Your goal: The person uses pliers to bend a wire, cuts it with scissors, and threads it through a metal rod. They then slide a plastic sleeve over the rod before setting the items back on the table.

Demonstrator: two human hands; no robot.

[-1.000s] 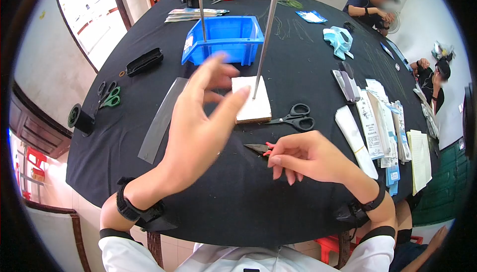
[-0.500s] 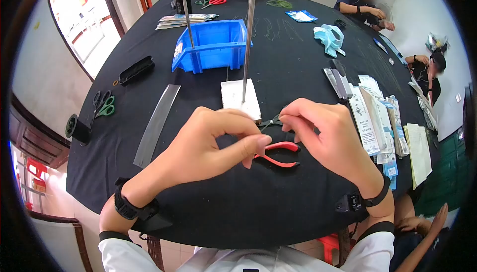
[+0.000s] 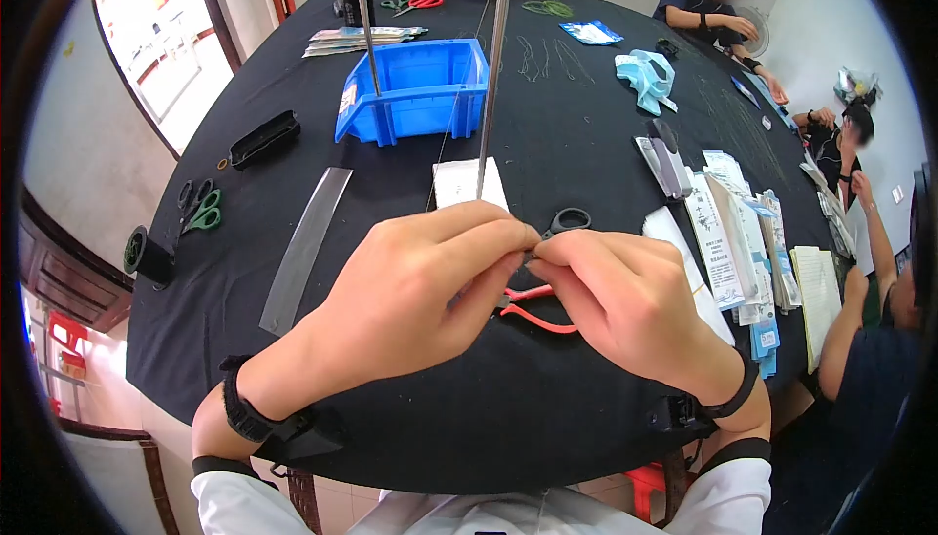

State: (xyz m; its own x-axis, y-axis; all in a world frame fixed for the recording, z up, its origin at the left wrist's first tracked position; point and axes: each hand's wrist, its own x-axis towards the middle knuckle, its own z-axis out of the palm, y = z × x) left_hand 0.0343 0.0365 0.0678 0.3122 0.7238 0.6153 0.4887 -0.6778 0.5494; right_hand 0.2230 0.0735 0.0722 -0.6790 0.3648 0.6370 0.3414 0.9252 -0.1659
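My left hand (image 3: 420, 286) and my right hand (image 3: 625, 305) meet fingertip to fingertip above the middle of the black table. Both are closed in a pinch; whatever lies between the fingertips is too small to make out. Partly hidden beneath them are red-handled pliers (image 3: 539, 321). Just beyond, the dark handle of scissors (image 3: 573, 213) shows. Behind my left fingers sits a white block (image 3: 454, 183) with an upright metal rod (image 3: 494, 76). A thin dark thread (image 3: 455, 115) runs slanting down beside the rod; where its lower end goes is hidden.
A blue bin (image 3: 415, 120) stands beyond the block. To the left lie a clear strip (image 3: 305, 252), green-handled scissors (image 3: 204, 211) and a black spool (image 3: 149, 256). At right are a stapler (image 3: 664, 159) and paper packets (image 3: 718, 232). Other people sit around the table.
My hands were apart and have come together at the fingertips. The thread beside the rod now shows clearly. At the right, another person has risen into view with an arm raised.
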